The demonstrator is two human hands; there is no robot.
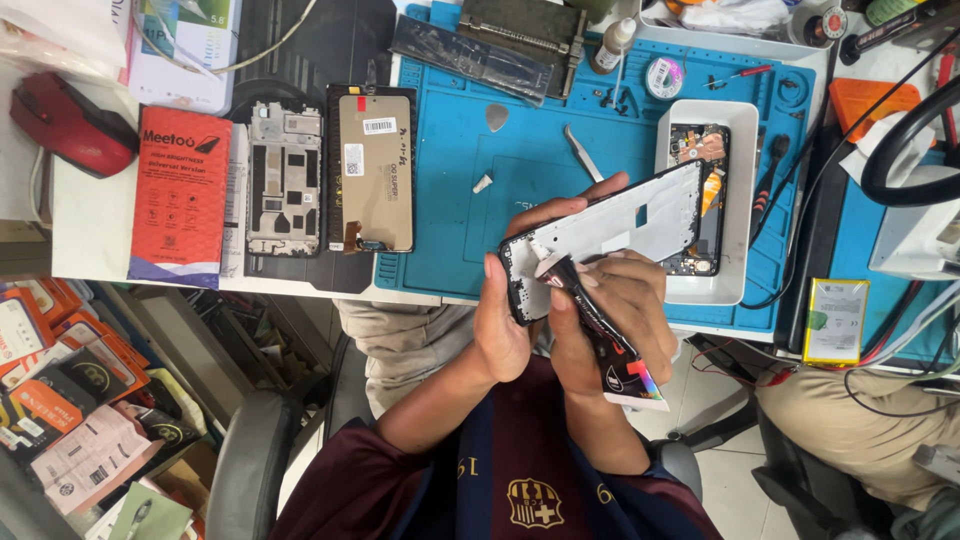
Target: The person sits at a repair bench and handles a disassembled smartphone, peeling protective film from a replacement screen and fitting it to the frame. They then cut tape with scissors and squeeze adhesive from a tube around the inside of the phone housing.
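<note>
Bright, even light falls from above and fills the whole scene, so colours on the blue mat (470, 210) read strong and clean. Shadows are soft and short: a faint one lies under the white tray (745, 200), and the hands cast only a weak shade on the lap below. Mild glare sits on the glossy tube (600, 330) and on the pale phone frame (620, 225), which looks close to washed out. The centre is sharp; small parts at the far top edge are less crisp. Wide-lens bending curves the worktop (90, 230) edge and stretches the corners, where the boxes at lower left look slightly soft
</note>
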